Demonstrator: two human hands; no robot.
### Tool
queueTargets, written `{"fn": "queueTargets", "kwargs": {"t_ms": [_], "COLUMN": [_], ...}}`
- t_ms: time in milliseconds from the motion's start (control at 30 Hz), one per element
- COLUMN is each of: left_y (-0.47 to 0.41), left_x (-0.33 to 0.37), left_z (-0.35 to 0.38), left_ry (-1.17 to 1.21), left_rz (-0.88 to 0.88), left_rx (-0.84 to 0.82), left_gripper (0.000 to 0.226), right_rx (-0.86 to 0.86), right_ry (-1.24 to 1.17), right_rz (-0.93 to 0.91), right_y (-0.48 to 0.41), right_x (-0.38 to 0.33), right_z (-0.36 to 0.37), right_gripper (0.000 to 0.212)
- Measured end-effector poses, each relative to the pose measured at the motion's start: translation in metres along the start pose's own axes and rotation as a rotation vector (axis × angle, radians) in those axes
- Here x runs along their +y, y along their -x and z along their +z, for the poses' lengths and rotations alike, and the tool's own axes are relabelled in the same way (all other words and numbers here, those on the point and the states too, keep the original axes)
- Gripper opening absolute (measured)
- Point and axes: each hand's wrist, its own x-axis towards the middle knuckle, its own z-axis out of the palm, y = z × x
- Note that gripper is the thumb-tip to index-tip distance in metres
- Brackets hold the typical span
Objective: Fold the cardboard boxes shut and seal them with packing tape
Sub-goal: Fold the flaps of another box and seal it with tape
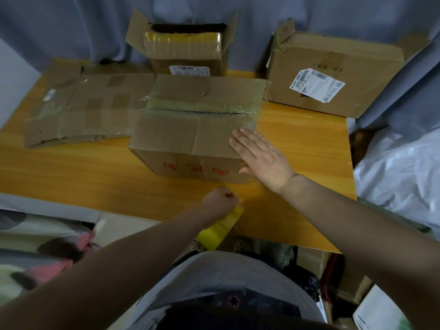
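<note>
Mid-table [71,172]: brown corrugated cardboard box [197,129], rectangular, top flaps folded down and meeting along a centre seam. Glossy clear tape over that seam and down the right end, wrinkled, catching light. Old tape strips and creases on the near flap. Red print on the front face, too blurred to read. Sits on orange wood-grain laminate, nearer the front edge than the other boxes.

Flat on the box's near right corner: right hand [259,158], palm down, fingers straight and together, thumb against the front face, nothing gripped. Just in front of the box: left hand [220,198], clenched, fingers curled round the top of a yellow tape roll [221,228]. Roll smooth, motion-blurred, partly past the table's near edge.

Left of the box: flattened cardboard [88,108], patched with matte and glossy tape, small white label on it. Behind: second box [183,48], upright, flaps standing open, yellowish tape across the front flap, white barcode label lower down. Back right: third box [333,72], closed, one small flap sticking up, white shipping label [316,84] skewed on its face.

Grey-blue curtain [71,25] behind, soft folds. Crumpled white plastic sheet [392,167] at far right
</note>
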Motion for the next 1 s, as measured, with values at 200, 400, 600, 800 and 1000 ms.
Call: {"fn": "queueTargets", "kwargs": {"t_ms": [200, 400, 600, 800, 1000], "left_y": [0.009, 0.010, 0.000, -0.008, -0.021], "left_x": [0.020, 0.049, 0.087, 0.119, 0.142], "left_z": [0.009, 0.027, 0.055, 0.069, 0.068], "left_ry": [0.247, 0.363, 0.374, 0.274, 0.198], "left_rz": [0.027, 0.091, 0.187, 0.279, 0.287], "left_rx": [-0.042, -0.115, -0.154, -0.179, -0.193], "left_gripper": [0.008, 0.011, 0.016, 0.020, 0.029], "right_rx": [-0.168, 0.294, -0.083, 0.048, 0.224], "right_ry": [-0.502, -1.071, -1.389, -1.028, -0.627], "right_rz": [0.130, 1.065, 1.348, 1.230, 1.143], "right_y": [0.000, 0.046, 0.089, 0.098, 0.095], "right_x": [0.002, 0.010, 0.028, 0.037, 0.037], "right_z": [-0.025, -0.055, -0.075, -0.086, -0.081], "right_gripper": [0.073, 0.027, 0.031, 0.003, 0.013]}}
